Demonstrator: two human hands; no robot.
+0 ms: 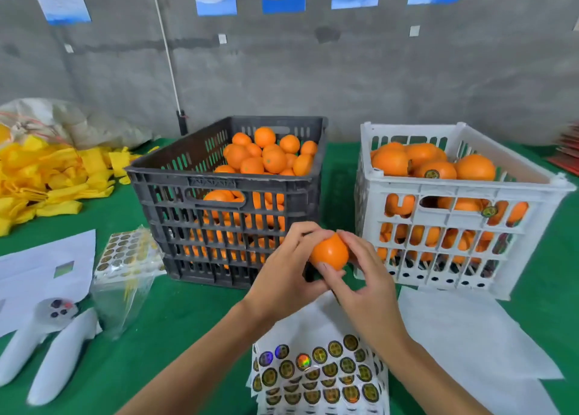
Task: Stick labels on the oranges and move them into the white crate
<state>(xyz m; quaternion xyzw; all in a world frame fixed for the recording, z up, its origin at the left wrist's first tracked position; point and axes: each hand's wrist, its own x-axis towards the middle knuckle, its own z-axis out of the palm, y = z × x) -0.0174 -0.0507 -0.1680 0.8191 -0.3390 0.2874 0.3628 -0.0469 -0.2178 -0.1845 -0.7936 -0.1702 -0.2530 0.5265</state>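
Orange [329, 252] | smooth, bright, round | held by both hands, no label visible

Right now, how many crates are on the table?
2. The dark grey crate stands left of centre; the white crate stands to its right. Both hold oranges. None seems hidden.

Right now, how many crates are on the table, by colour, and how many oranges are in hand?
Black crate: 1
White crate: 1
Orange in hand: 1, gripped by left hand and right hand
Total: 3
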